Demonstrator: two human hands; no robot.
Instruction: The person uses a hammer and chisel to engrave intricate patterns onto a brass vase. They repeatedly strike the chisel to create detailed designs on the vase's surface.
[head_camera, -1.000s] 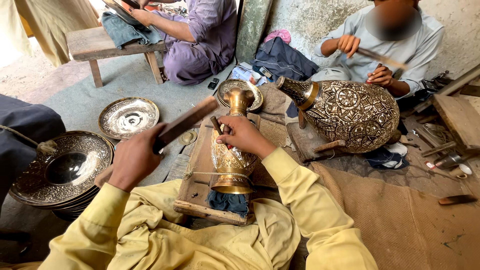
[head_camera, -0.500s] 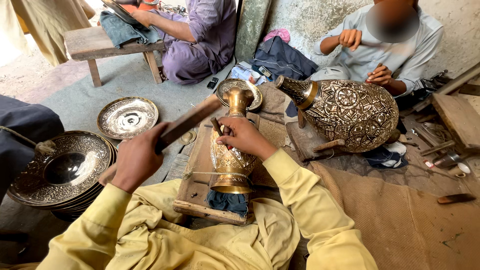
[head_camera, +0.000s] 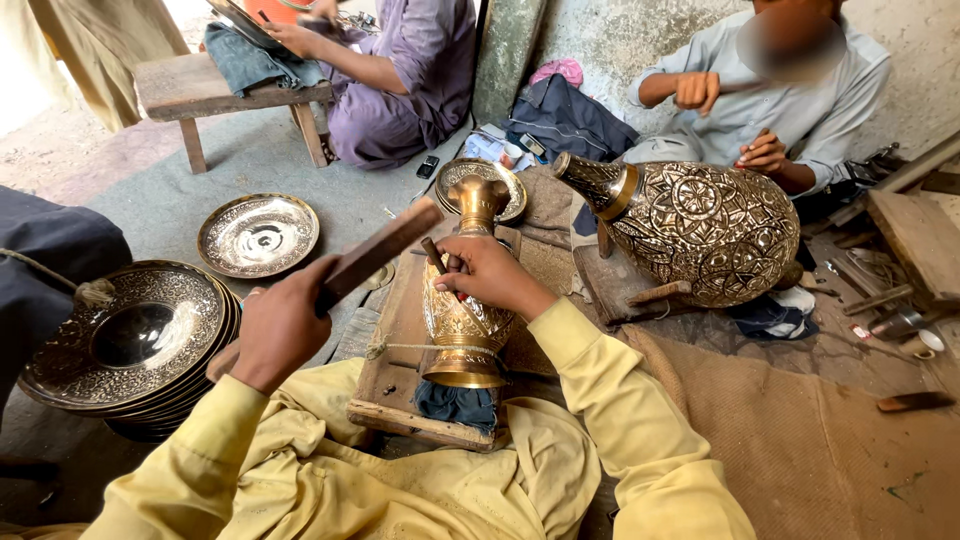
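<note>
While right hand (head_camera: 490, 275) pins chisel (head_camera: 436, 256) against brass vase (head_camera: 465, 300) lying roped on wooden block (head_camera: 400, 345) in lap, fingers curled tight, lifts wooden mallet (head_camera: 372, 257) higher than a second ago in fully closed left hand (head_camera: 280, 330), poised, judging by that, for another strike

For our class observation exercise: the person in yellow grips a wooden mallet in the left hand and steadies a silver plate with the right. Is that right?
Not quite. The head view shows the right hand steadying a brass vase, not a plate. The left hand does grip the wooden mallet.
</note>
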